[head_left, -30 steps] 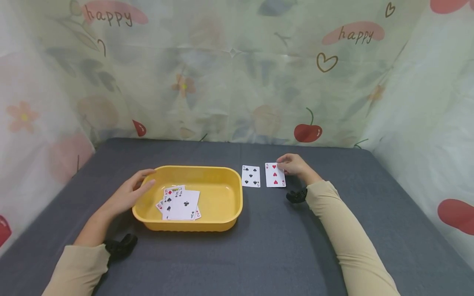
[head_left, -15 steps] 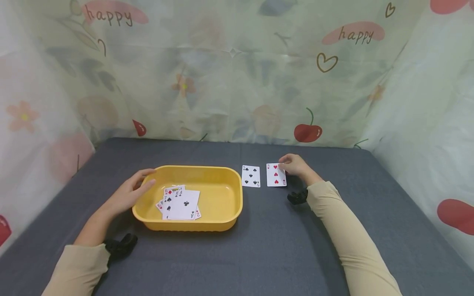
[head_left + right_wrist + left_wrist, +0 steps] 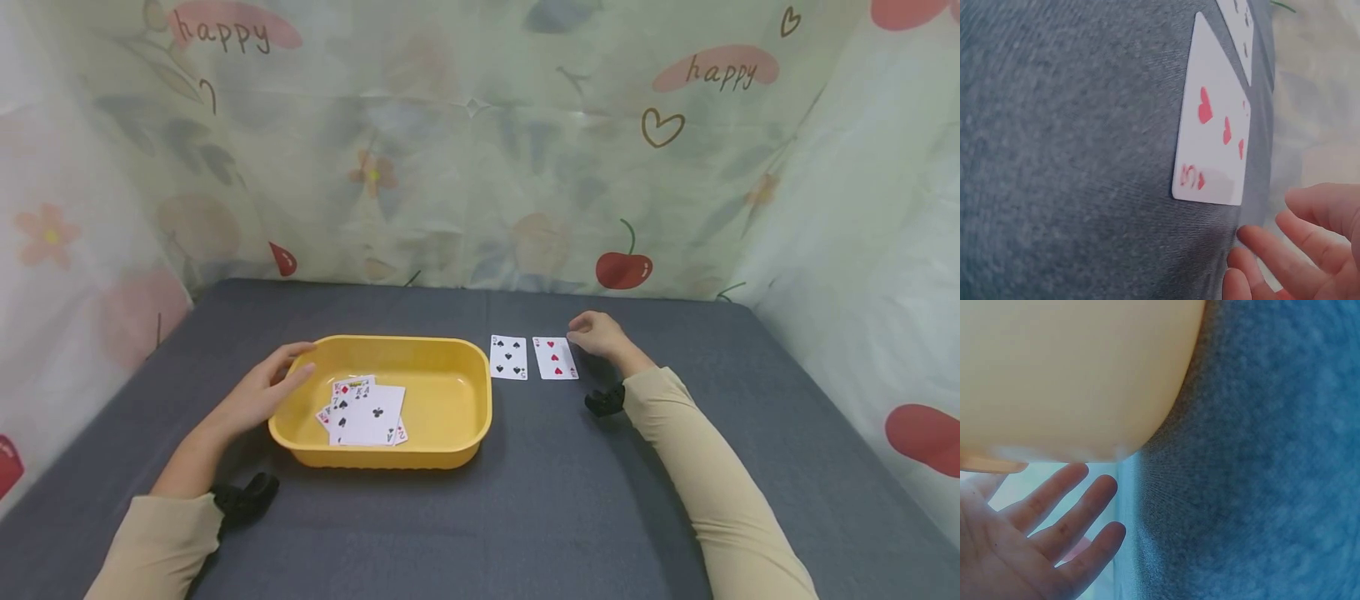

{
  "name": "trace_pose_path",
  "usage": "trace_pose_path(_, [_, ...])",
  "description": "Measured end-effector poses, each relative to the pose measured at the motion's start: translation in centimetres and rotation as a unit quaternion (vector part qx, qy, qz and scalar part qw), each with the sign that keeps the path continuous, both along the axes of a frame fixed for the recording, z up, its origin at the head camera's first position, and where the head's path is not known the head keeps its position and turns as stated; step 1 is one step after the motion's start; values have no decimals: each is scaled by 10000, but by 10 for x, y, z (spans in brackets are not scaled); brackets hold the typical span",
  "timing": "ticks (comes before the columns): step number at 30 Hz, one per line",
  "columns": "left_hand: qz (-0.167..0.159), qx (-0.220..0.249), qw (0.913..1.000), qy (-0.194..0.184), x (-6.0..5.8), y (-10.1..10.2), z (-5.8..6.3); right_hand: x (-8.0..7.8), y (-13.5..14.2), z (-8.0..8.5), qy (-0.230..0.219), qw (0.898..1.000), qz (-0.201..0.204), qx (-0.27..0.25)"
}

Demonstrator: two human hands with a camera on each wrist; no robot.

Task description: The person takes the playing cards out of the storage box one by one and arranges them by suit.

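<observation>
Here, my right hand [image 3: 600, 336] hovers just beside the 3 of hearts [image 3: 556, 358], its fingers loosely bent, gripping nothing and apart from the card. That card lies face up on the table [image 3: 540, 500], near the right edge of the 5 of spades [image 3: 508, 358]. My left hand [image 3: 258, 392], fingers spread, rests at the left rim of the yellow tray [image 3: 382, 459], where overlapping cards [image 3: 367, 414] lie.

Beige sleeves [image 3: 701, 467], black wrist devices [image 3: 246, 500], bare hands [image 3: 262, 387]
</observation>
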State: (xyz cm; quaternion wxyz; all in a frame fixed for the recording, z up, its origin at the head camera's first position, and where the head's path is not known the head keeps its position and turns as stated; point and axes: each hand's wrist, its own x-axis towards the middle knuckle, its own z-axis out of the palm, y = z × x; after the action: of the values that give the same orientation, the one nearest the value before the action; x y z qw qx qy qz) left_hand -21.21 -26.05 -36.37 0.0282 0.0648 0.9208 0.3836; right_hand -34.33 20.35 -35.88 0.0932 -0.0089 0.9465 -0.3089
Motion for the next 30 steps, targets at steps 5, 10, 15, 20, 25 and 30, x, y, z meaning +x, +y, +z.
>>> trace_pose_path(5, [-29,33,10000,3,0,1,1,4,-4,8,187,9995,243,-36])
trace_pose_path(10, [-18,39,10000,-20,0,1,1,10,-16,22,345,9952,790,-466])
trace_pose_path(15, [-42,65,10000,-13,-1,0,0,24,-43,43,269,9843,1398,-1041])
trace_pose_path(20, [-77,106,9999,7,-1,0,0,41,-78,63,107,9704,1957,-1413])
trace_pose_path(25, [-82,86,9999,13,-2,-1,0,52,-114,72,-147,9580,2373,-1606])
trace_pose_path(30, [-78,120,9999,9,-1,-1,0,58,-148,72,-120,9452,2891,-1512])
